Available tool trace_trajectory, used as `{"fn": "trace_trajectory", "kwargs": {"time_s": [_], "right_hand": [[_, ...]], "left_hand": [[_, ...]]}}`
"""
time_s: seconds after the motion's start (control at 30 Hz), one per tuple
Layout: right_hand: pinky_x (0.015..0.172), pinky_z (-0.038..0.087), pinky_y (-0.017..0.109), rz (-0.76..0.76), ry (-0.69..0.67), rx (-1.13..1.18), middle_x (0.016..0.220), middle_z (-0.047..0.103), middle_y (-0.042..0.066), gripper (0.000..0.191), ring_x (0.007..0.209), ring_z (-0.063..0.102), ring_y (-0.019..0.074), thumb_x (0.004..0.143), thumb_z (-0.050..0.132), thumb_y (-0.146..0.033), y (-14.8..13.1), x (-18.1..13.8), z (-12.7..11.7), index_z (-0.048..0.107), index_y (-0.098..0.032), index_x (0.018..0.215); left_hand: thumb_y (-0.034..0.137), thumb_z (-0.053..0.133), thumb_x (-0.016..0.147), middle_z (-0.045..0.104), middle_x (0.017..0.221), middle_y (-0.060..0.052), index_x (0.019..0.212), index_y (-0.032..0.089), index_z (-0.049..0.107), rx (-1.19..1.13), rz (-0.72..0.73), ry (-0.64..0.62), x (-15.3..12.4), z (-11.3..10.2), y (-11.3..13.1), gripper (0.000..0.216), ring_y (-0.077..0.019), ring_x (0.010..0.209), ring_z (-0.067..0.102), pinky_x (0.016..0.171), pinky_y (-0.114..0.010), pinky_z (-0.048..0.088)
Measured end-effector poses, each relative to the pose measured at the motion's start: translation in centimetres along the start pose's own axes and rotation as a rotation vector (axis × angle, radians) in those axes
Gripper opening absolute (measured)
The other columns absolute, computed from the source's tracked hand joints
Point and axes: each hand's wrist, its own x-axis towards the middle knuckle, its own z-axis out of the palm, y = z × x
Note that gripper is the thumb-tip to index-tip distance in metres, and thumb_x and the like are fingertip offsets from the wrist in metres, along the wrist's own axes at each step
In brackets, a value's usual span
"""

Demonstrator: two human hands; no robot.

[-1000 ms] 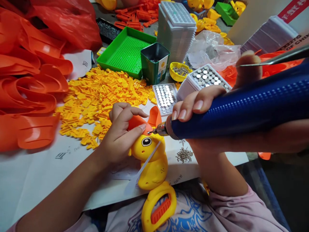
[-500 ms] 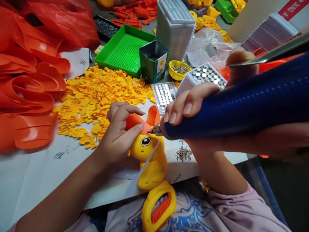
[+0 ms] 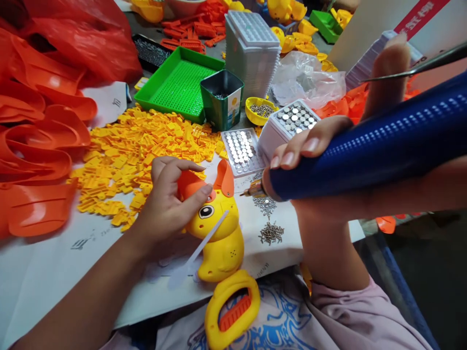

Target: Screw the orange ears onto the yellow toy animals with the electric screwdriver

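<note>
My left hand (image 3: 171, 199) is closed on a yellow toy animal (image 3: 222, 245), its thumb pressing an orange flap (image 3: 189, 183) against the head. A second orange flap (image 3: 224, 180) stands up beside it; a screw head shows in each flap. My right hand (image 3: 315, 141) grips a blue electric screwdriver (image 3: 357, 155), whose bit points left, apart from the toy. Pointed metal tweezers (image 3: 412, 73) are also held between its fingers. A white strip (image 3: 207, 240) crosses the toy's front. Below, the toy's yellow ring handle (image 3: 212, 323) with an orange grip rests against my shirt.
Small screws (image 3: 271, 233) lie in piles right of the toy. Behind are a tray of silver discs (image 3: 242, 167), a yellow screw bowl (image 3: 251, 113), a dark green tin (image 3: 219, 109) and a green tray (image 3: 148, 92). Yellow clips (image 3: 146, 141) and orange parts (image 3: 40, 209) cover the left.
The screwdriver has drawn away to the right, its bit off the screw in the orange flap. My left hand still holds the toy. The view has shifted slightly.
</note>
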Motion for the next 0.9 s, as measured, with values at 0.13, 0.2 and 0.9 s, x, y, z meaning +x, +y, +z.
{"fn": "trace_trajectory", "kwargs": {"time_s": [0.13,0.2,0.9], "right_hand": [[0.042,0.051,0.027,-0.049,0.097,-0.037,0.059,0.061,-0.003,0.036,0.048,0.059,0.0139,0.069,0.067,-0.062,0.7,1.0,-2.0,0.063,-0.026,0.07],[0.04,0.049,0.026,-0.03,0.123,-0.017,0.056,0.062,-0.004,0.034,0.046,0.059,0.0146,0.07,0.069,-0.058,1.6,1.1,-2.7,0.062,-0.024,0.068],[0.046,0.053,0.03,-0.152,0.321,-0.189,0.052,0.056,-0.003,0.039,0.046,0.059,0.0149,0.065,0.075,-0.053,5.9,-0.5,-2.8,0.053,-0.023,0.051]], "left_hand": [[0.029,0.064,0.081,0.045,0.101,-0.002,0.1,0.025,0.059,-0.027,0.007,0.038,0.5,0.2,-0.6,0.021,-0.0186,0.102,0.05,0.095,-0.038,0.043],[0.029,0.064,0.081,0.048,0.098,-0.001,0.1,0.025,0.061,0.001,0.041,0.034,0.6,0.2,-0.7,0.019,-0.0177,0.096,0.053,0.09,-0.036,0.046],[0.028,0.057,0.087,0.054,0.105,-0.005,0.098,0.023,0.062,0.133,0.123,0.015,0.2,-0.1,-0.1,0.014,-0.0203,0.106,0.056,0.096,-0.039,0.048]]}}
